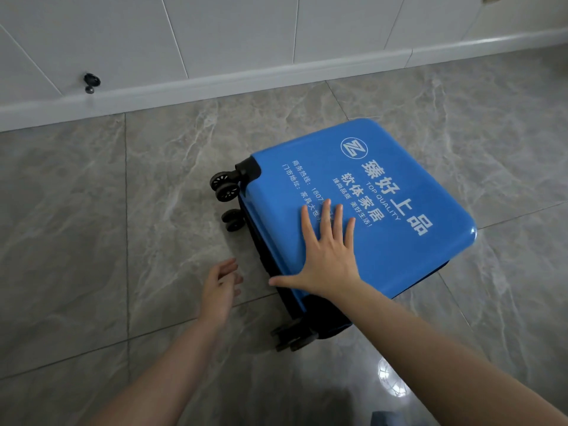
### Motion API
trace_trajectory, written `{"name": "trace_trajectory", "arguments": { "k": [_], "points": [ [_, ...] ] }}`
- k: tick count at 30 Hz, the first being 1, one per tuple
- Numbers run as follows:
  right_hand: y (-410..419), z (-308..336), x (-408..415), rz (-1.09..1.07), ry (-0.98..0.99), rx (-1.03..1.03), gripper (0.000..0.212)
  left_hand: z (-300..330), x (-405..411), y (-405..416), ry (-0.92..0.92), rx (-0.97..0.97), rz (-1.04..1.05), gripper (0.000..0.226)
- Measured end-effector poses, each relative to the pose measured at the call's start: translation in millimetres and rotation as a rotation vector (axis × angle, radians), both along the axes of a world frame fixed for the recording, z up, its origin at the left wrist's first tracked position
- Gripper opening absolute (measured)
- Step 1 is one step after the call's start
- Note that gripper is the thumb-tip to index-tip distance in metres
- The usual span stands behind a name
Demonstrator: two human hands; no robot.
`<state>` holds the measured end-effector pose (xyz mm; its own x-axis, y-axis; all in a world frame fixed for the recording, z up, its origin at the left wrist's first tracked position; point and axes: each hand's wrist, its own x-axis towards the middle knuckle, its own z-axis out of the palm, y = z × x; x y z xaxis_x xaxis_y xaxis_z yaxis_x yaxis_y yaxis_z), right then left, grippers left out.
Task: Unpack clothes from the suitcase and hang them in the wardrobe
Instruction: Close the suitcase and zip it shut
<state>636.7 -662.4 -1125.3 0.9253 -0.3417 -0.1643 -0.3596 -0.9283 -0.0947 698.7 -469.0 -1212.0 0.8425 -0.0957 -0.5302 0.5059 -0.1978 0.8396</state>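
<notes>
A blue suitcase [353, 210] is seen lying flat on the grey tiled floor [92, 241], right of centre in the frame, lid up and white lettering showing. The case appears shut; no clothes are seen anywhere, & nothing of the inside is shown. Black wheels [226, 187] stick out at its left edge, with another pair at lower centre.

The right hand [325, 256] is laid flat on the lid near the case's lower-left corner, fingers spread wide & straight, thumb out toward the edge; nothing is gripped. The left hand [219, 284] is held just beside the case's left side, lower centre-left of the frame, apart from it, fingers loosely bent & holding nothing.

Across the top of the frame white panelled doors [239, 32] are seen above a white plinth, prob. the wardrobe, all closed. A small dark knob [91, 82] is fixed at upper left.

Progress, as judged from this: the task is at its very start. The case has been laid down, approx. ready for opening, but it is not yet opened. Still left: lid to be undone & lifted, clothes taken out, wardrobe doors opened, items hung. No hangers are in view.
</notes>
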Motion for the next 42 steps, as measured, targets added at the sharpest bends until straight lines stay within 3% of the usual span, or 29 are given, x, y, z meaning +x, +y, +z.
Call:
{"name": "trace_trajectory", "arguments": {
  "k": [5, 10, 12, 16, 21, 24, 31, 38, 42],
  "points": [
    [-4, -7, -7, 0.107, 0.04, -0.023, 0.128, -4, 17, 19, -0.029, 0.079, 0.079, 0.032],
    [-43, 1, -46, 0.3, 0.058, -0.001, 0.13, 11, 46, 20, -0.159, 0.226, 0.199, 0.029],
    [-67, 8, -68, 0.397, 0.082, 0.016, 0.128, 13, 58, 13, -0.178, 0.2, 0.179, 0.03],
    [-109, 25, -107, 0.448, 0.151, 0.051, 0.123, 14, 67, -12, -0.117, 0.065, -0.12, 0.041],
    [-109, 24, -133, 0.319, 0.176, -0.014, 0.133, 9, 42, -34, 0.045, -0.003, -0.701, 0.081],
    [-102, 16, -134, 0.28, 0.175, -0.083, 0.139, 14, 24, -41, 0.064, -0.023, -0.724, 0.073],
    [-103, 17, -134, 0.272, 0.09, -0.034, 0.128, 19, 28, -42, -0.068, 0.135, -0.693, 0.067],
    [-99, 31, -137, 0.287, 0.062, -0.06, 0.126, 25, 48, -72, -0.031, 0.12, -0.729, 0.052],
    [-89, 20, -140, 0.247, 0.045, -0.025, 0.126, 16, 54, -65, -0.119, 0.306, -0.792, 0.039]
  ]
}}
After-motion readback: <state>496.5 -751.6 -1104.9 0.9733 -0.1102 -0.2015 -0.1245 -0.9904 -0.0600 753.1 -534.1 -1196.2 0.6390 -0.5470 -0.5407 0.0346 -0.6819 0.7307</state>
